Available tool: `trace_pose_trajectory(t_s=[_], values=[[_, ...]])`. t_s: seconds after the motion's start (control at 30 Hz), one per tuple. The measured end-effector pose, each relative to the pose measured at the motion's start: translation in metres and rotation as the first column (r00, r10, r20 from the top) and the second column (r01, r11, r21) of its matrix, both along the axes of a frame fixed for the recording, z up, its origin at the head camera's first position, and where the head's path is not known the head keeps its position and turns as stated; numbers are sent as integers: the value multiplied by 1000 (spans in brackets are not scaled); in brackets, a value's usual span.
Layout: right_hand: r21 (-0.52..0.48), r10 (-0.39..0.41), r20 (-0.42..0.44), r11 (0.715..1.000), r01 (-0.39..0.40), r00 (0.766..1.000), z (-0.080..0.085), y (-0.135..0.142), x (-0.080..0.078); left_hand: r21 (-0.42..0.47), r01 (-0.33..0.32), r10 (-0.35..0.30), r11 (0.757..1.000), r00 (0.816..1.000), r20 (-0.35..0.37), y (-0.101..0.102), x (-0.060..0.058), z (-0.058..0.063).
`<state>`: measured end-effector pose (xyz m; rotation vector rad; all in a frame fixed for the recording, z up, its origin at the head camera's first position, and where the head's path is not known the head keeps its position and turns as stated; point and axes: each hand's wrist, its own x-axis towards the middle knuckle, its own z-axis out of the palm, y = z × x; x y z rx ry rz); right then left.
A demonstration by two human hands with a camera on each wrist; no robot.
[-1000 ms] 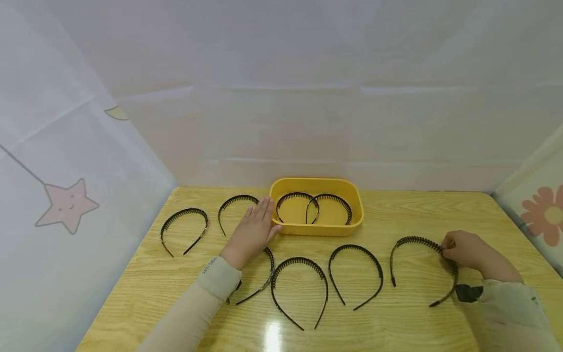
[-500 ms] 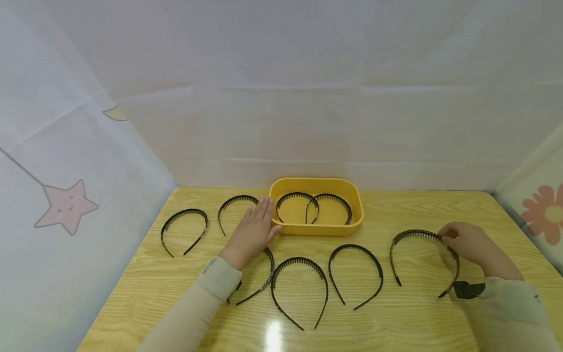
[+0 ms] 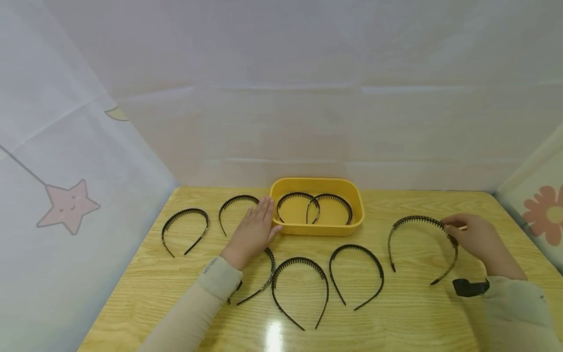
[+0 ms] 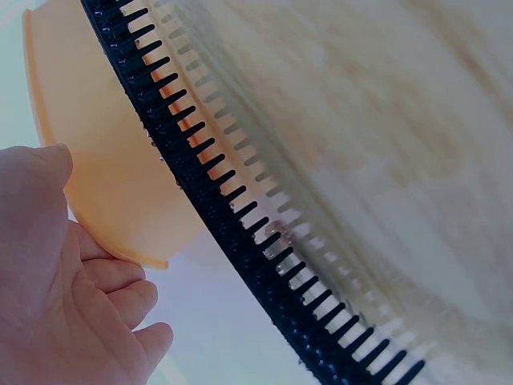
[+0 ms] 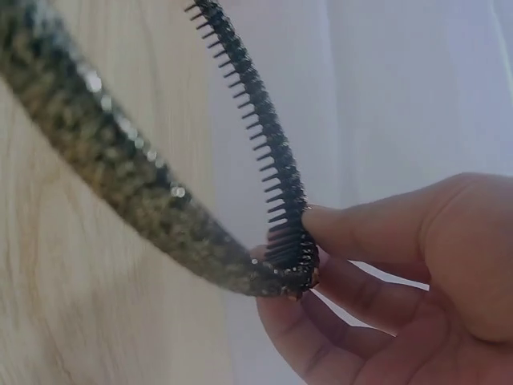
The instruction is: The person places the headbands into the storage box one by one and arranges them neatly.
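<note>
My right hand (image 3: 479, 239) pinches a dark toothed headband (image 3: 418, 218) by its right side, thumb against fingers. Up close in the right wrist view, the headband (image 5: 136, 180) shows a glittery outer band and black comb teeth. My left hand (image 3: 252, 232) lies along the left wall of a yellow bin (image 3: 321, 231), fingers straight and thumb by its front corner. Two headbands overlap inside the bin. Another black headband (image 4: 216, 208) crosses the left wrist view, close to the camera and apart from the fingers.
More headbands lie on the wooden table (image 3: 396, 322): one at the far left (image 3: 184, 211), one partly behind my left hand (image 3: 237, 198), one partly under my left forearm (image 3: 270, 266), one at front centre (image 3: 300, 259), and one right of it (image 3: 356, 247). Pale cloth walls (image 3: 281, 122) surround the table.
My right hand has raised the headband and carried it slightly away from me, toward the back of the table. The left hand and the bin have stayed in place.
</note>
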<state>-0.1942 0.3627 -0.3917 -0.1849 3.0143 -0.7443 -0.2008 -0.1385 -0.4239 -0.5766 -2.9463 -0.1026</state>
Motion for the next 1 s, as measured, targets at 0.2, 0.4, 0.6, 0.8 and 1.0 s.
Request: trace_pose_trajectory(t_s=[0.2,0.4,0.6,0.8,1.0], values=[[-50,-65,-71,997,62,995,4,-2,1,-5,3,-3,1000,1000,-3,1,0,0],[-138,-138,-84,982,126,987,10,-6,1,-5,4,-4,1000,1000,-9,0,0,0],[-239,-198,-33,953,185,980,19,-10,4,-4,1,-1,1000,1000,-5,1,0,0],[-404,-238,37,885,232,971,27,-17,5,-1,5,-5,1000,1000,-7,2,0,-1],[-598,-217,60,774,209,974,32,-31,0,8,-1,1,1000,1000,-8,1,0,0]])
